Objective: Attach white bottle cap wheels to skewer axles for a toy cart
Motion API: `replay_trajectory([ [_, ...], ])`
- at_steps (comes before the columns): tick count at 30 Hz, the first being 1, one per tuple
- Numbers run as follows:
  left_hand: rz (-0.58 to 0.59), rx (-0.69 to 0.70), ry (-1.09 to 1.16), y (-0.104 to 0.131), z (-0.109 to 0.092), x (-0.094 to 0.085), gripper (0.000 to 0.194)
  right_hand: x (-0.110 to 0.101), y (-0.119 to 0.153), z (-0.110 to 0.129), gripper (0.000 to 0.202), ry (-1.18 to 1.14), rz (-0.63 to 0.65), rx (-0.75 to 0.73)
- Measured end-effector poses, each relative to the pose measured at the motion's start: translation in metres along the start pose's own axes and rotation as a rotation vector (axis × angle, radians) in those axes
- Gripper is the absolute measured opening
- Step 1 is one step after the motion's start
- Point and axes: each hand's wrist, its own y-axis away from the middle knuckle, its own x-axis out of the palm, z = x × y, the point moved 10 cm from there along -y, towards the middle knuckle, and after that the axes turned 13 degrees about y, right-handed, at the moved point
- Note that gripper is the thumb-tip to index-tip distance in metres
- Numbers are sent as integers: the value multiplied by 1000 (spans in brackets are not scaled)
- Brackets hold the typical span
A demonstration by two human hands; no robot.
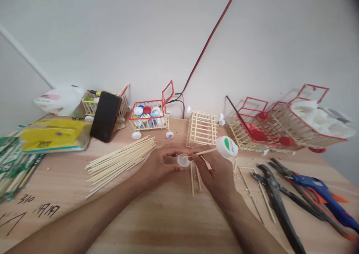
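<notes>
My left hand [165, 160] pinches a small translucent cap [183, 160] between thumb and fingers, its open side facing me. In my right hand [211, 168] is a thin wooden stick [206, 151], held in a pinch. One end of the stick reaches into the translucent cap. At its other end is a white cap [226, 146] with a green leaf mark. Just behind my hands stands a small cage of wooden sticks [202, 129] with white wheels.
Loose sticks [120, 162] lie left of my hands. Pliers [276, 205] and a blue glue gun [319, 190] lie right. Stick carts, including one full of caps [148, 115], line the wall. A phone [106, 116] leans beside a yellow packet [53, 135].
</notes>
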Motion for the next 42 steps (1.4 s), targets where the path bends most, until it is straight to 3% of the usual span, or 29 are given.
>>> replay_trajectory([
  [10,-2,-102,26,1,-7,3,31,-2,1,0,26,50,-41,-17],
  [20,-7,-63,21,1,-6,1,30,5,2,-4,28,-24,33,35],
  [32,2,-54,11,1,-6,3,27,7,3,2,22,-65,87,-10],
  [42,4,-67,14,0,0,2,30,3,2,6,20,-30,12,-67],
])
